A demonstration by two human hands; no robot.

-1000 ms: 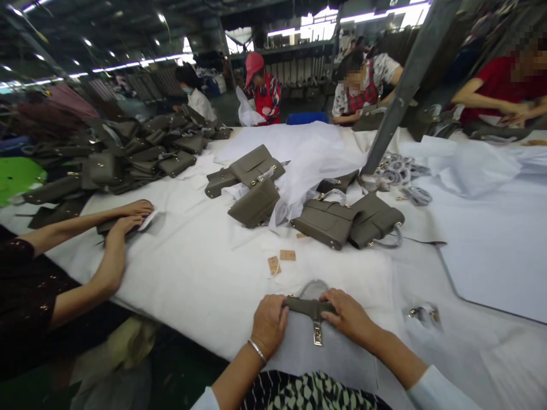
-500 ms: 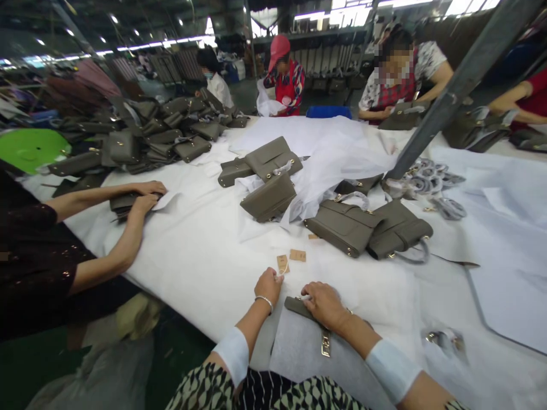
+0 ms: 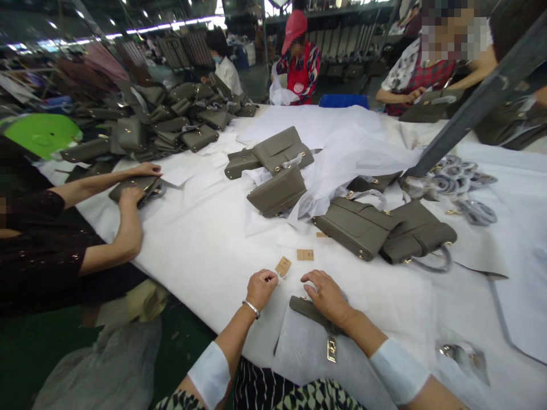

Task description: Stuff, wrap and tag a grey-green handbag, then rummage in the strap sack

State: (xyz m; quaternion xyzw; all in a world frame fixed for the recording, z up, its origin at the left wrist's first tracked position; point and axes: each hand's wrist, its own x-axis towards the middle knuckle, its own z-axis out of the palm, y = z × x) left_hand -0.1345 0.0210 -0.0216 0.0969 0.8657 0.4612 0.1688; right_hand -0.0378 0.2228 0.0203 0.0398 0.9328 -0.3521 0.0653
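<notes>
- The left hand (image 3: 261,288) pinches a corner of the small tan paper tag (image 3: 282,266), fingertips closed on its near edge; half a second earlier it was only reaching the tag, and a second ago it gripped the left end of the bag instead.
- The right hand (image 3: 327,295) lies flat, fingers spread, pressing on the top of the grey-wrapped olive leather handbag (image 3: 314,312) without closing round it; a second ago it clasped the bag's right end.
- That handbag lies at the near table edge, directly under the right hand and just right of the left hand, its gold metal clasp (image 3: 331,348) hanging toward the person's lap.
- A second tan rectangular tag (image 3: 305,254) lies just beyond the right hand's fingers, beside the pinched one.
- Farther beyond the right hand rest two olive leather handbags with gold fittings (image 3: 384,228), touching each other on the white cloth-covered table (image 3: 200,245).
- Well to the left of the left hand, a co-worker's hands (image 3: 134,182) hold down a flat olive leather piece (image 3: 135,185); earlier a white slip lay under those fingers, now it sits just past them.
- Beyond them rises a heap of olive bags (image 3: 171,125).
</notes>
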